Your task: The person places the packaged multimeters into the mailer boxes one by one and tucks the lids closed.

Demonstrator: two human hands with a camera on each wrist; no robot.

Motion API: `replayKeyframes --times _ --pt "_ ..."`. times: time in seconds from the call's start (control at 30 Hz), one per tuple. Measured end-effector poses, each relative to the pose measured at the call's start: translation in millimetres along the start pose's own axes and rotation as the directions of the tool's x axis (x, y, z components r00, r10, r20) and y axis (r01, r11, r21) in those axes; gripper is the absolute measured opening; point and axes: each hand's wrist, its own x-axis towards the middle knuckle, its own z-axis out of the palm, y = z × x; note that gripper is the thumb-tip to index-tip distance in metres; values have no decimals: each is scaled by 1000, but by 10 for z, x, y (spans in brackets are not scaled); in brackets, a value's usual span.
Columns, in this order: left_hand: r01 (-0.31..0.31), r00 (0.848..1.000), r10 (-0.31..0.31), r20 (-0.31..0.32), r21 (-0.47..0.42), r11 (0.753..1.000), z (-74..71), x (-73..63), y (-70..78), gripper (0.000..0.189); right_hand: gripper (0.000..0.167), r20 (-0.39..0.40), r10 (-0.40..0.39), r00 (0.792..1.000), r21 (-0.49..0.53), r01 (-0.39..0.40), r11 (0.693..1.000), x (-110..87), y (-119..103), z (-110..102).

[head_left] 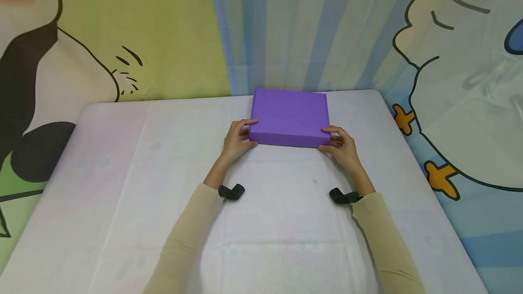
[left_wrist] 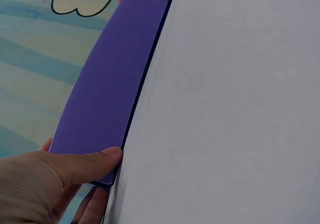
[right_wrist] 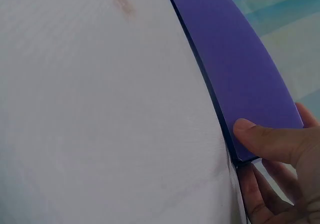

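A flat purple box (head_left: 290,115), its lid closed, lies at the far side of the table between both hands. My left hand (head_left: 237,140) grips its near left corner, thumb on the front face and a finger over the top edge. At the near right corner my right hand (head_left: 341,145) holds it the same way. In the left wrist view the left thumb (left_wrist: 95,165) lies across the box's front face (left_wrist: 107,79). The right thumb (right_wrist: 265,141) presses that face in the right wrist view. The box's back is hidden from both wrist views.
A white cloth covers the table (head_left: 163,171), with small brownish marks (head_left: 315,181) in front of the box. Behind it hangs a printed curtain (head_left: 171,31) with cartoon figures. Each wrist wears a black camera mount (head_left: 231,192).
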Motion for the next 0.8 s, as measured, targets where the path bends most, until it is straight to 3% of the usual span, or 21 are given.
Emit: replayKeyframes --times 0.17,0.4,0.8 --pt "-19 999 21 -30 59 998 20 0 -13 60 51 -65 23 998 -16 -24 1000 51 149 20" --pt "-40 997 49 -65 130 991 24 -3 10 52 46 -157 4 988 9 -2 1000 56 154 76" --pt "-36 996 46 -75 122 992 36 -34 11 53 46 -176 26 984 6 -25 1000 39 155 100"
